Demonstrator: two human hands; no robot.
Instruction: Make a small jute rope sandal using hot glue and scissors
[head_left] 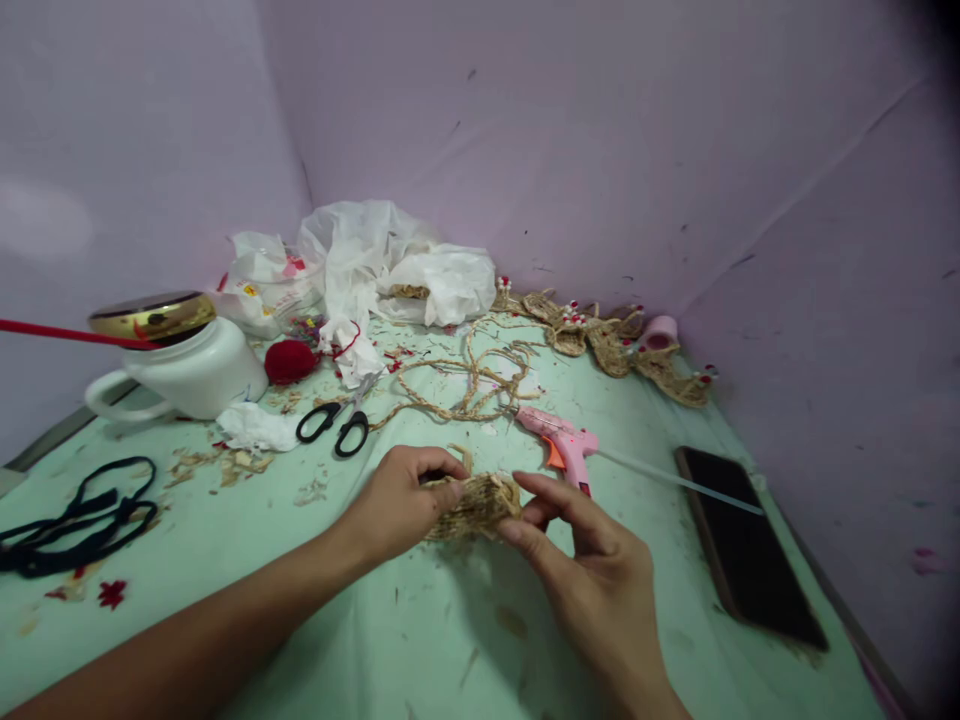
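Between my two hands, just above the green tabletop, is a small woven piece of tan braided fibre (480,507). My left hand (409,500) grips its left side, thumb on top and fingers behind it. At the right end, my right hand (592,565) pinches the edge between thumb and fingers. A short loose strand (461,458) stands up at the back of the piece. Beyond my hands, a long braided cord (450,400) lies in loose loops. A pink glue gun (561,440) with an orange trigger and a clear glue stick rests behind my right hand.
Black-handled scissors (341,420) lie left of the cord. A white mug (199,370), red yarn ball (291,361) and dark cord (90,530) are at left. White plastic bags (375,255) and woven slipper-shaped pieces (607,340) line the wall. A phone (750,545) lies at right.
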